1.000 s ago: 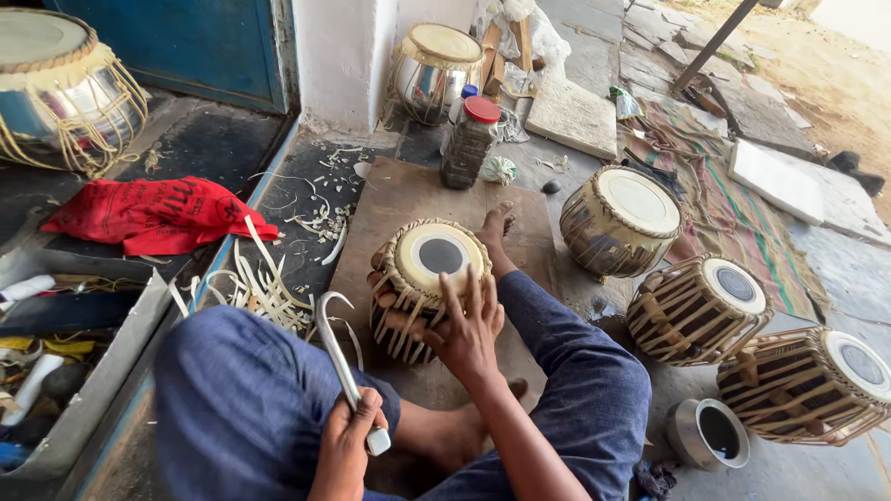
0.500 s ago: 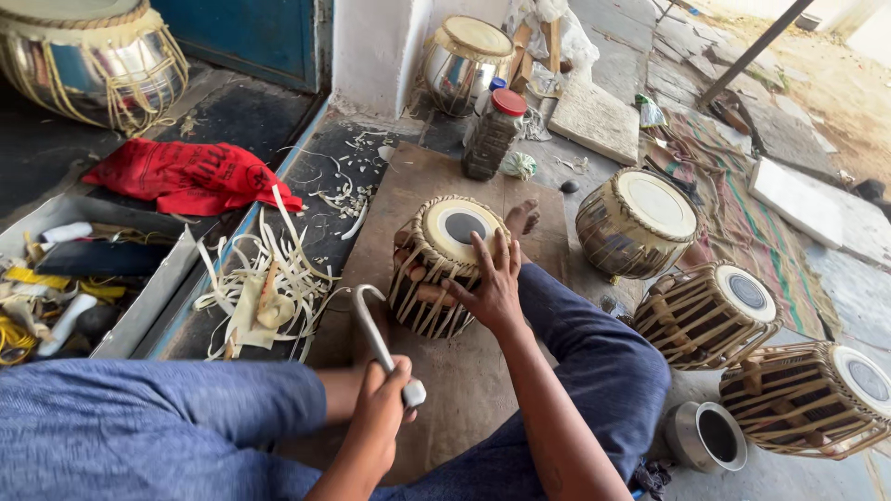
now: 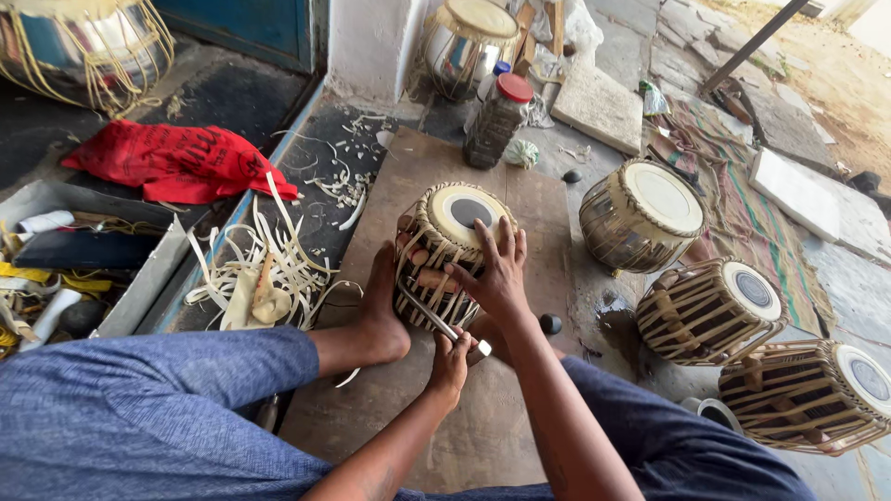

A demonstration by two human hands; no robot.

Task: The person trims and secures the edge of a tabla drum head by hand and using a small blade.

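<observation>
At nine o'clock a grey tray (image 3: 148,278) holds cords and rolls, while the right hand (image 3: 492,274) spreads wide on the small drum (image 3: 450,250) and the left hand (image 3: 452,357) grips a metal tool (image 3: 441,325).

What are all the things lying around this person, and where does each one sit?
small drum: one, tan lacing, pale head with a black centre, on the board between the feet
metal tool: one, silvery, against the drum's side
wooden board: one, brown, under the drum
other laced drums: three, right side
shiny metal drums: two, top centre and top left
jar: one, dark with a red lid, behind the board
red cloth: one, left
pale strips: a heap, left of the board
grey tray: one, far left, holding odds and ends
left foot: bare, against the drum
left hand: grips the tool
right hand: spread on the drum
</observation>
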